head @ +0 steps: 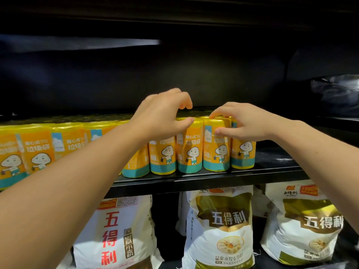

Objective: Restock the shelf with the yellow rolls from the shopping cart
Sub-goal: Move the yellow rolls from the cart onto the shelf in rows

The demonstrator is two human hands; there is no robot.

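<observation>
The placing step is under way: the right hand (240, 124) is pinching a yellow roll (216, 152) near the right end of the front line, with the thumb pressing on its front face and the forefinger hooking over its top edge. The roll is standing upright on the shelf (194, 180), touching its neighbours on both sides. The left hand (163, 115) is arching over the row of rolls (165, 154) just to the left. Its fingers are loosely curled and hovering clear of the tops, and only the thumb tip is touching the upper rim of one roll, so it is holding nothing.

Judging by this, the roll is being squared into line. The next move is probably calling for both hands to let go and go back to the cart, which is out of view, for more stock. Bare shelf is showing to the right of the last roll, so there is room.

The rolls are looking like short, tight cylinders in glossy yellow wrap, each wearing an orange label with a cartoon figure and a teal band at the foot. They are standing packed side by side, and further ranks are showing behind them. White sacks (219, 230) are sitting on the level below.
</observation>
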